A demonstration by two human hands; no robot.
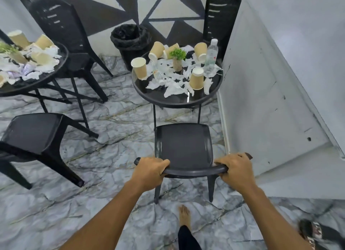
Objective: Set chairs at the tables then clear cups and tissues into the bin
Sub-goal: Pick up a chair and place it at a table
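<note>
A black plastic chair (183, 145) stands right in front of me, its seat facing a round black table (162, 97). My left hand (151, 170) grips the left end of the chair's top rail, and my right hand (234, 170) grips the right end. The table carries several tan paper cups (196, 79), crumpled white tissues (172, 89), a small potted plant (177, 58) and a clear water bottle (211, 56). A black bin (130, 42) with a dark liner stands behind the table by the wall.
A second round table (28, 86) at the left holds more cups and tissues. A black chair (37, 135) stands near it, another (61, 31) behind it. A fourth chair (219, 16) is behind the near table. A white wall (270, 81) lies close on the right. A sandal (315, 231) lies at bottom right.
</note>
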